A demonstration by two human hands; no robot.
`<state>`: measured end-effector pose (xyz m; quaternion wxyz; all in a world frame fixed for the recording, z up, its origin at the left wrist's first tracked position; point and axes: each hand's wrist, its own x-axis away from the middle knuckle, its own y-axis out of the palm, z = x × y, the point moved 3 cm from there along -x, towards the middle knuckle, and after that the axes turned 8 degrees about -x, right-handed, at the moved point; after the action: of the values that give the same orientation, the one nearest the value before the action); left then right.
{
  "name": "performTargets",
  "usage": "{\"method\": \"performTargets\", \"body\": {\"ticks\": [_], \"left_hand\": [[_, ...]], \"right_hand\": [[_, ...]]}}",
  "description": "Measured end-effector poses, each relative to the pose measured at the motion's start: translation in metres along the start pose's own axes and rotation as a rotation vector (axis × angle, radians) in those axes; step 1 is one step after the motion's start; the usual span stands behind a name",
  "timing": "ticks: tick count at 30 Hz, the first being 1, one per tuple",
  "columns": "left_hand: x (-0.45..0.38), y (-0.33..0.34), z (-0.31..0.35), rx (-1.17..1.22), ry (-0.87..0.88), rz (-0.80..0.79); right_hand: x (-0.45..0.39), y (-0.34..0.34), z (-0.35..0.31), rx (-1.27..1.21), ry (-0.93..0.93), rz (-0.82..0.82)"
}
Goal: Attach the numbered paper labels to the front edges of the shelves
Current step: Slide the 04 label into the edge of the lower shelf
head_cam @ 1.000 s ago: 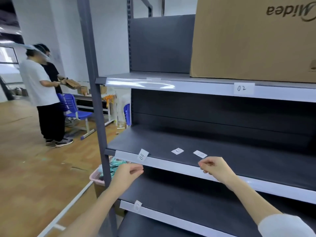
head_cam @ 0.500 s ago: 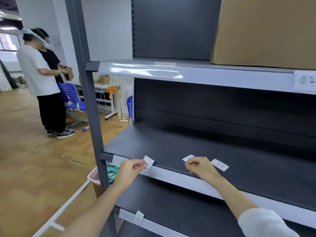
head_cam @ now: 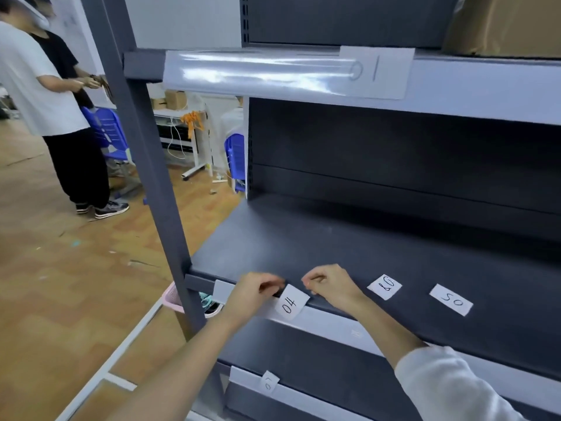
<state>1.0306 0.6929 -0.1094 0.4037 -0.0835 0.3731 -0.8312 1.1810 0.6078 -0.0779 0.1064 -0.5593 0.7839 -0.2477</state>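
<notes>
A white paper label marked "04" [head_cam: 291,302] sits tilted against the pale front edge strip [head_cam: 343,328] of the middle shelf [head_cam: 303,238]. My left hand [head_cam: 252,294] pinches its upper left corner. My right hand [head_cam: 331,287] has its fingers pinched together at the shelf lip, touching the label's upper right corner; whether it grips the paper is unclear. Two loose labels lie on the shelf to the right: one [head_cam: 385,286] nearer and one [head_cam: 451,299] farther. A "01" label [head_cam: 375,71] sits on the upper shelf's edge, and another label [head_cam: 268,381] on the lower shelf's edge.
The dark upright post [head_cam: 145,165] of the rack stands just left of my hands. A cardboard box [head_cam: 504,25] rests on the top shelf at right. Two people [head_cam: 51,95] stand on the wooden floor at left, near blue chairs [head_cam: 109,135]. A pink bin [head_cam: 173,297] sits behind the post.
The view has closed in on the middle shelf. My right hand moved left from the loose labels to the right corner of the "04" label, which my left hand still holds at the edge.
</notes>
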Motion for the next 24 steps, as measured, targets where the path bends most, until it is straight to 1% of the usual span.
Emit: {"method": "performTargets", "body": {"ticks": [4, 8, 16, 19, 24], "left_hand": [[-0.004, 0.006, -0.003, 0.02, 0.009, -0.038], [-0.008, 0.005, -0.007, 0.128, -0.041, -0.063], [-0.008, 0.003, -0.004, 0.129, -0.031, -0.09], [-0.007, 0.003, -0.004, 0.129, -0.017, -0.093], [-0.007, 0.002, -0.002, 0.117, -0.015, -0.137]], "right_hand": [[-0.009, 0.014, -0.01, -0.004, 0.012, -0.101], [-0.011, 0.021, -0.016, 0.096, 0.003, -0.131], [-0.01, 0.021, -0.02, 0.178, -0.037, -0.104], [-0.007, 0.021, -0.018, 0.152, -0.042, -0.077], [0.002, 0.017, 0.0, 0.021, -0.042, 0.051]]}}
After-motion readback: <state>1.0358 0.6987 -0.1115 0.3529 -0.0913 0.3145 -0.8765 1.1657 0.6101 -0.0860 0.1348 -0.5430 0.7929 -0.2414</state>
